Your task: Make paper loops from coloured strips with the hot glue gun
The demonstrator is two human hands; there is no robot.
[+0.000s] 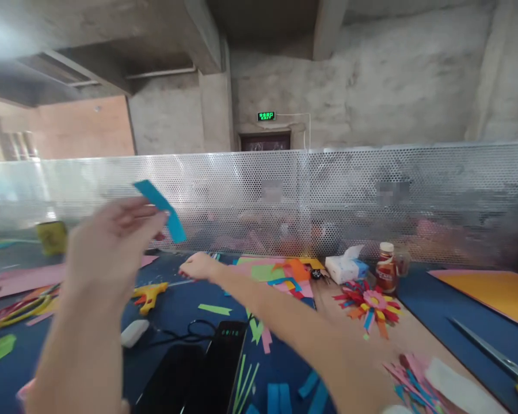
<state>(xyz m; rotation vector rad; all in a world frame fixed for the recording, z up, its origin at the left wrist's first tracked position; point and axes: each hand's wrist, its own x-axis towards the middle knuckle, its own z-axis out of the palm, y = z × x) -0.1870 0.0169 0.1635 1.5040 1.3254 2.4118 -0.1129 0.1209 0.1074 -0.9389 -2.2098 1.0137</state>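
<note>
My left hand (pixel 112 241) is raised above the table and pinches a blue paper strip (pixel 162 210) between its fingertips. My right hand (pixel 198 265) reaches across to the far middle of the table, fingers closed and low on the dark blue mat (pixel 176 305); whether it holds anything is hidden. Close to it lie a yellow glue gun (pixel 149 294) and a pile of coloured paper pieces (pixel 280 273).
A perforated metal screen (pixel 328 195) runs across the back. On the table: a paper flower (pixel 371 305), tissue pack (pixel 345 267), brown bottle (pixel 386 267), orange sheet (pixel 492 293), scissors (pixel 496 356), black devices (pixel 207 368), white charger (pixel 133 332), yellow cup (pixel 52 237).
</note>
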